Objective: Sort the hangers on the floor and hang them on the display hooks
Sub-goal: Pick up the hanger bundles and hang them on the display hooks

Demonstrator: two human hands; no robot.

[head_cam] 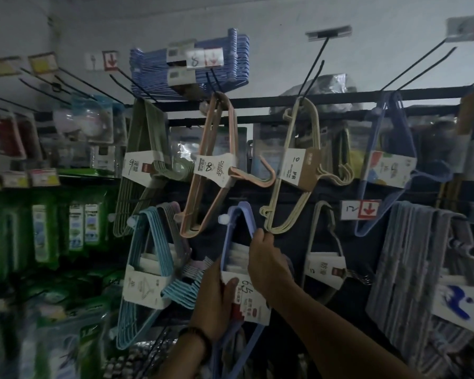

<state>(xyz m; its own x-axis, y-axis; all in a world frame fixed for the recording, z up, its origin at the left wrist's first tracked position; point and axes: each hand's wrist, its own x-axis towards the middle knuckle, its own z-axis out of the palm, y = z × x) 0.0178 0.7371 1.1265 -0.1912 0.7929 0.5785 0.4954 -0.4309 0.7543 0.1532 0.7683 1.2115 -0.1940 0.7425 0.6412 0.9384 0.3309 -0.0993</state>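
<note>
Both hands hold one pack of blue hangers (234, 236). The left hand (216, 294) grips its paper label (253, 302), thumb on the front. The right hand (268, 259), higher, curls its fingers over the pack's upper edge. The pack runs up and down between the hands, and its top corner is just beside the white tip of a display hook (224, 219). I cannot tell if it already hangs there. The right hand is nearer that corner, so it should probably guide.

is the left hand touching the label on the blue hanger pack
Touching. In the head view the left hand has its thumb on the label of the blue hanger pack.
</note>
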